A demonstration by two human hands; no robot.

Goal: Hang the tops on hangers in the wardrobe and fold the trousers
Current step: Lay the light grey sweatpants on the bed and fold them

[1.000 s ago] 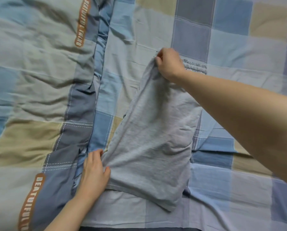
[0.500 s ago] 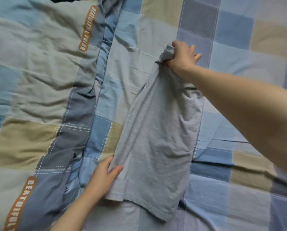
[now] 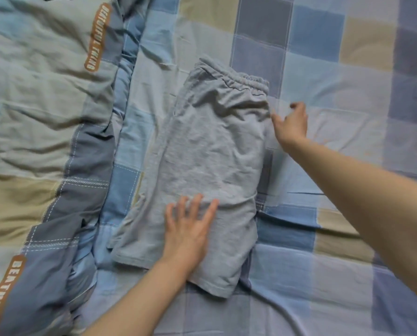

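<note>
Grey shorts (image 3: 210, 146) with an elastic waistband lie folded lengthwise on the checked bedsheet, waistband at the far end, leg hems toward me. My left hand (image 3: 188, 229) lies flat on the lower part of the shorts, fingers spread and straight. My right hand (image 3: 291, 124) hovers just right of the shorts' upper edge, fingers loosely curled and holding nothing; motion blur hides whether it touches the fabric.
A rumpled quilt (image 3: 45, 117) in blue, beige and grey with orange lettered labels covers the left side of the bed. The checked bedsheet (image 3: 348, 69) spreads out to the right and far side. A dark item peeks in at the top left edge.
My right hand has let go of the waistband and moved off to the right. The shorts dropped flat onto the sheet. My left hand went from gripping the edge to lying flat on the fabric.
</note>
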